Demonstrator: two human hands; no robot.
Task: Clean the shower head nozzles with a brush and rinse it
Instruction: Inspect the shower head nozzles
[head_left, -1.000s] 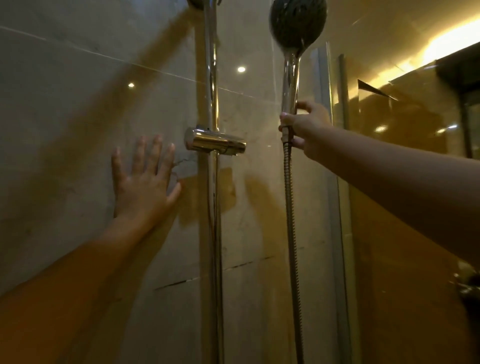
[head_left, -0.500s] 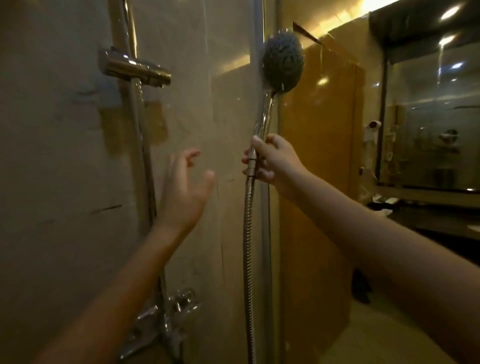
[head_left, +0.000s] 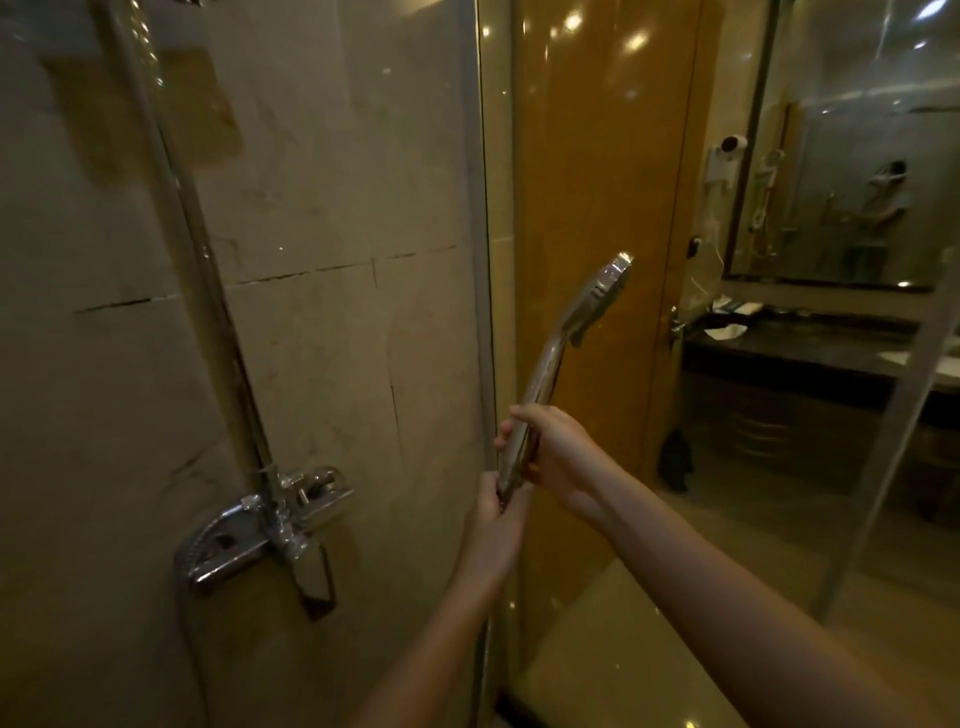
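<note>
Within both hands (head_left: 556, 457), shower head (head_left: 597, 296)

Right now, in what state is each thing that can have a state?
shower head: in hand, tilted up to the right, no water coming out.
right hand: grips its handle.
left hand: grips the handle's lower end.
mixer tap: on the wall, untouched.

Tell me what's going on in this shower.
A person holds the shower head in both hands: the right hand grips its handle, and the left hand grips the lower end just below. The head points up, seen side-on. No brush is in view, and the mixer tap on the wall is untouched.
</note>
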